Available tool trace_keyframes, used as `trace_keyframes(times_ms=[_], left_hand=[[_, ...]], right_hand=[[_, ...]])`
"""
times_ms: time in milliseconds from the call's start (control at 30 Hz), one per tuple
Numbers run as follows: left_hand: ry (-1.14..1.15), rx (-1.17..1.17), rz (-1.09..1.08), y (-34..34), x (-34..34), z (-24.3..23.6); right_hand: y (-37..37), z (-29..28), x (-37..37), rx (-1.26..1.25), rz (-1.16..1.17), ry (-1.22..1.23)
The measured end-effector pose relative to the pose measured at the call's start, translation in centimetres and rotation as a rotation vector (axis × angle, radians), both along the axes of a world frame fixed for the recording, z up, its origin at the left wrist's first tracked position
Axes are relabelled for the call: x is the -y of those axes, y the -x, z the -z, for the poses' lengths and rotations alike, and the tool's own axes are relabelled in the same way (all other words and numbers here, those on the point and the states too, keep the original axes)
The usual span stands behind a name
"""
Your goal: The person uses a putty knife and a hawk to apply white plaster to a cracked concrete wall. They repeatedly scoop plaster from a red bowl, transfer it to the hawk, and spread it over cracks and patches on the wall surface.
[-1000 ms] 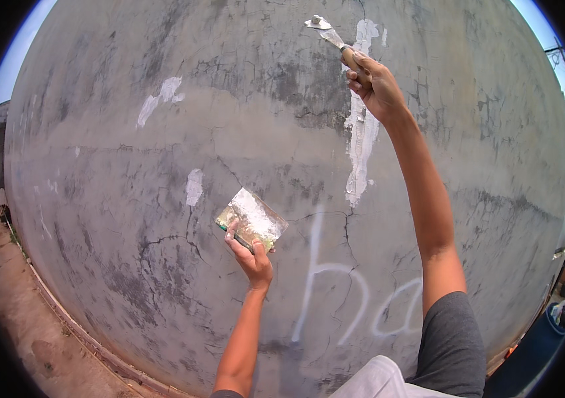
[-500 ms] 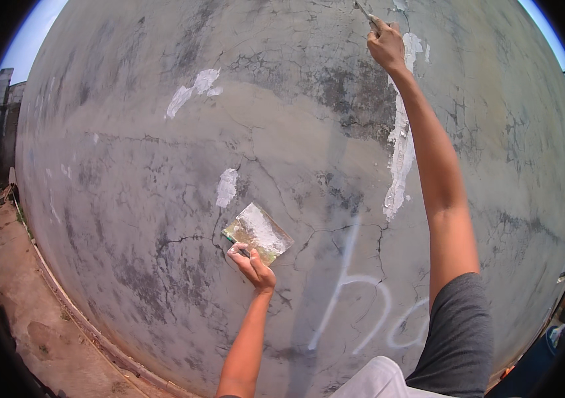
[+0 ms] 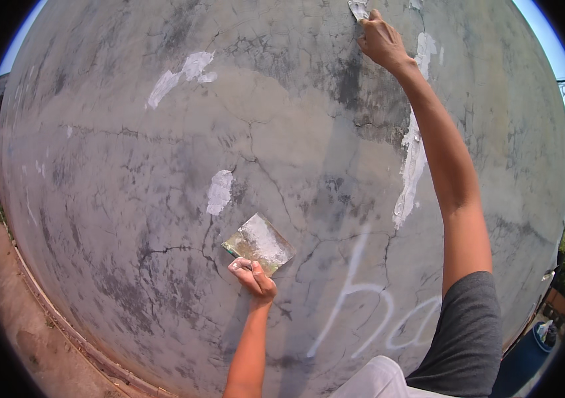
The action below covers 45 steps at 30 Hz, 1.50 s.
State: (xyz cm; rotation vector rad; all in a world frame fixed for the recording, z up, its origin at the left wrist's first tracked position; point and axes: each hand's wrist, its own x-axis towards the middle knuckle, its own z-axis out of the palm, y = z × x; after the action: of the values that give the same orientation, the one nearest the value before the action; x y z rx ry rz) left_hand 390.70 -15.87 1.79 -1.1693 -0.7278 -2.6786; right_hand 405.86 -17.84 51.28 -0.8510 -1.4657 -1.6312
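Ahead of me rises a grey plastered wall (image 3: pixel 309 142) with branching cracks. My left hand (image 3: pixel 254 277) is closed round the lower edge of a flat rectangular board (image 3: pixel 262 242) coated with white putty, held low in front of the wall. High up, my right hand (image 3: pixel 383 41) grips a putty knife (image 3: pixel 358 9) whose blade carries white paste. The blade is at the wall; whether it touches is hard to tell. A long vertical putty strip (image 3: pixel 412 162) runs partly behind my right forearm.
White putty patches mark the wall at upper left (image 3: pixel 183 74) and centre left (image 3: pixel 220 192). Spray-painted white strokes (image 3: pixel 362 292) lie low on it. A dirt strip (image 3: pixel 27 312) follows the wall's foot at left. A blue barrel (image 3: pixel 524 358) stands at lower right.
My right hand has shifted slightly left and turned, so the knife's blade now shows its white-coated face. My view has moved a little; the left hand keeps the board nearly in place.
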Motion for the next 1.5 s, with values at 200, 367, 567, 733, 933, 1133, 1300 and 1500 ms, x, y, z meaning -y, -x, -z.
trace_keyframes(times_ms=[200,367,567,733,933,1133,1300,1500], left_hand=[[-0.005,-0.039,-0.126,1.5,0.0,0.8],[0.029,-0.035,0.006,0.0,0.4,0.2],[0.058,-0.038,0.018,0.0,0.9,0.2],[0.052,-0.028,-0.013,0.5,0.7,0.4],[0.037,-0.027,0.03,0.3,0.5,0.6],[0.026,-0.037,0.061,-0.1,0.5,0.5],[0.1,-0.045,0.031,0.6,1.0,0.6],[0.054,-0.075,0.031,0.0,0.8,0.3]], right_hand=[[0.8,1.5,6.9,0.055,-0.072,0.209],[-2.6,-10.3,4.9,0.063,-0.087,-0.053],[-1.6,-9.7,3.8,0.053,0.006,0.139],[0.4,-2.9,6.9,0.225,0.025,0.215],[0.1,-2.5,8.7,0.153,-0.065,0.172],[1.1,3.4,2.1,-0.015,-0.101,0.07],[1.9,7.2,3.5,-0.002,-0.091,0.204],[0.8,-1.5,7.8,-0.008,-0.182,0.072]])
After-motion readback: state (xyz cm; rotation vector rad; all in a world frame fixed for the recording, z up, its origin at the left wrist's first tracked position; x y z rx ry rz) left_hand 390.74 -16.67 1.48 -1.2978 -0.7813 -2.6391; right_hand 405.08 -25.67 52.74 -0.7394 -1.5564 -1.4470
